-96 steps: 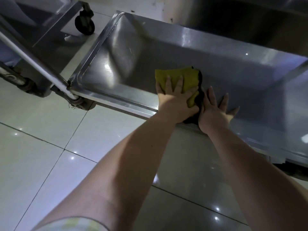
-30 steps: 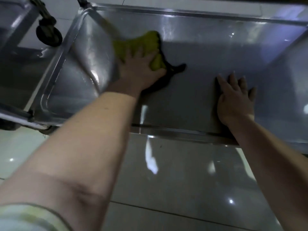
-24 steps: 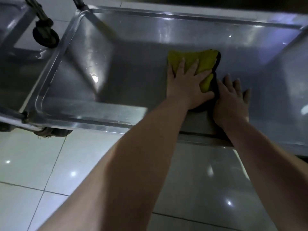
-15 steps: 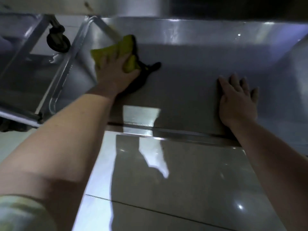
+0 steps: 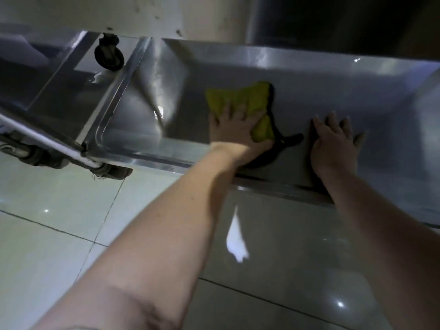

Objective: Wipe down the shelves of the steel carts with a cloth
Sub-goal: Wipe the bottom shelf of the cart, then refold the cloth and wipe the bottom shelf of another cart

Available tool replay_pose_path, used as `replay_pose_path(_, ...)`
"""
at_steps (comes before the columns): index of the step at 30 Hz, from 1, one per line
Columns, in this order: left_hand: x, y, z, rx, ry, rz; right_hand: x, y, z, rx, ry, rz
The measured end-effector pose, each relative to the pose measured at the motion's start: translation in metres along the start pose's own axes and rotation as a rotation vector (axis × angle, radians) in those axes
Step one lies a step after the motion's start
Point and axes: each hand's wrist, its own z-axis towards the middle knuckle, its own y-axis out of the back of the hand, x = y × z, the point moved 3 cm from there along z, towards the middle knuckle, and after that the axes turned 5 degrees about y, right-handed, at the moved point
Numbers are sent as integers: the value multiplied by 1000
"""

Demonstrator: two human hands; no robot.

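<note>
The low steel cart shelf point(image 5: 333, 91) is a shallow tray with raised walls and a bright front rim point(image 5: 152, 161); it sits just above the tiled floor point(image 5: 59, 210). The yellow-green cloth point(image 5: 240, 97) lies on the shelf floor, left of centre and near the front rim. Its dark edge point(image 5: 287, 141) trails out to the right, toward the front. The left hand point(image 5: 235, 134) lies on top of the cloth with the fingers extended and spread, palm down. It presses the cloth against the steel and is not wrapped around it; motion blur hides finer detail of the fingers. The right hand point(image 5: 333, 146) rests flat on the bare shelf floor to the right of the cloth, fingers straight and slightly apart, holding nothing. It lies near the dark edge but is not touching it. Both forearms cross the front rim from below the frame. A caster point(image 5: 112, 172) is visible under the left front corner of the shelf, beside a pale tube point(image 5: 40, 135) that runs diagonally to that corner. A second steel cart point(image 5: 47, 91) stands to the left, and a black wheel point(image 5: 109, 57) is visible between the two carts. The shelf's right end is in shadow.
</note>
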Motion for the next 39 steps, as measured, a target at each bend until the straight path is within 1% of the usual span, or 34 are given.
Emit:
replay_pose_path(1, -29, -7, -15, 15, -66, -9, -4, -2, 1, -11, 10, 61)
replay_pose_path(2, -54, -15, -32, 29, -131, -23, -7, 0, 1, -31, 1, 179)
replay_pose_path(4, -82, -25, -60, 48, -210, -59, -15, 11, -6, -61, -84, 570)
replay_pose_path(5, -87, -27, -70, 46, -214, -73, -19, 18, -10, -44, -146, 780)
replay_pose_path(6, -88, -29, -80, 39, -203, -77, -21, 21, -14, 9, -212, 918)
replay_pose_path(7, -88, -31, -90, 32, -189, -77, -21, 25, -18, 74, -231, 992)
replay_pose_path(9, -89, -29, -107, 45, -179, -81, -16, 33, -25, 225, -180, 884)
replay_pose_path(10, -90, -28, -113, 72, -194, -89, -12, 33, -29, 314, -132, 756)
replay_pose_path(11, -94, -23, -117, 70, -229, -112, -9, 32, -34, 368, -78, 627)
replay_pose_path(12, -98, -17, -118, 21, -277, -198, -5, 32, -40, 359, -43, 523)
replay_pose_path(13, -100, -8, -117, -48, -295, -357, -1, 34, -45, 313, -29, 474)
replay_pose_path(14, -94, 0, -114, -66, -215, -605, 3, 37, -50, 254, -34, 466)
replay_pose_path(15, -86, 6, -110, -20, -67, -844, 5, 43, -54, 210, -44, 464)
replay_pose_path(16, -77, 11, -110, 16, 82, -979, 8, 49, -59, 194, -38, 468)
replay_pose_path(17, -69, 16, -115, 27, 190, -1019, 12, 58, -65, 199, -31, 494)
replay_pose_path(20, -55, 39, -145, -6, 294, -888, 25, 95, -90, 199, -2, 658)
replay_pose_path(23, -49, 70, -189, 54, 334, -949, 42, 143, -127, 267, 33, 741)
replay_pose_path(25, -44, 101, -215, 103, 373, -925, 52, 181, -149, 279, 24, 791)
replay_pose_path(26, -42, 123, -227, 102, 385, -903, 59, 204, -159, 274, 38, 811)
replay_pose_path(29, -39, 196, -256, 35, 415, -926, 82, 278, -182, 306, 73, 845)
replay_pose_path(30, -41, 222, -266, 25, 388, -941, 90, 304, -189, 331, 74, 856)
replay_pose_path(32, -45, 275, -290, 41, 342, -977, 105, 361, -206, 381, 52, 885)
replay_pose_path(33, -46, 303, -301, 48, 349, -1003, 111, 388, -213, 398, 37, 900)
replay_pose_path(35, -50, 364, -322, 24, 373, -1055, 124, 448, -228, 397, 35, 950)
replay_pose_path(39, -63, 491, -352, -3, 408, -1278, 144, 573, -249, 339, 9, 1074)
